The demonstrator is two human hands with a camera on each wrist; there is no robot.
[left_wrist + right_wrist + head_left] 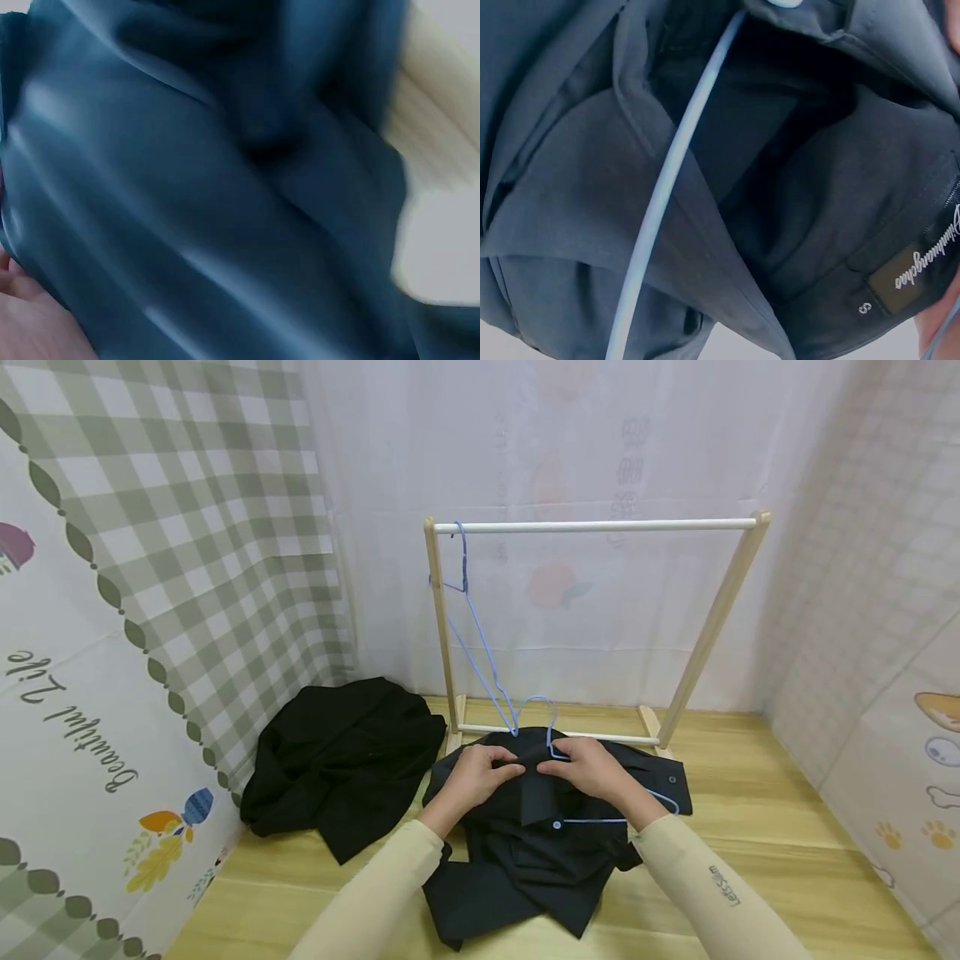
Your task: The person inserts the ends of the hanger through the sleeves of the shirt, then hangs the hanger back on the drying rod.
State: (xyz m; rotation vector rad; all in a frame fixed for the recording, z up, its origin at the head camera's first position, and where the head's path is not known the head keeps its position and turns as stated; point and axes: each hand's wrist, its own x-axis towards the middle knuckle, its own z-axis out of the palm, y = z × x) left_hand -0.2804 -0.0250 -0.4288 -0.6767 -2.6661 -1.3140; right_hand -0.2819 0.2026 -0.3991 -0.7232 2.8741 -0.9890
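A dark navy shirt (517, 852) lies crumpled before me on the wooden surface. My left hand (474, 775) pinches it near the collar, on the left side. On the right side my right hand (591, 770) grips the collar with bent fingers, close to the neck of a light blue hanger (596, 821). The hanger's hook stands up above the collar; its lower bar crosses the shirt, and part of it is hidden by cloth. From the right wrist, the collar opening shows a brown label (900, 277). The left wrist view is mostly blurred cloth, with part of the left hand (34, 322) at its edge.
A wooden rack with a white rail (600, 527) stands behind the shirt. Another blue hanger (483, 643) hangs at its left end, reaching down to the shirt. A black garment (341, 756) lies heaped on the left. Printed cloth surrounds the wooden surface (772, 827).
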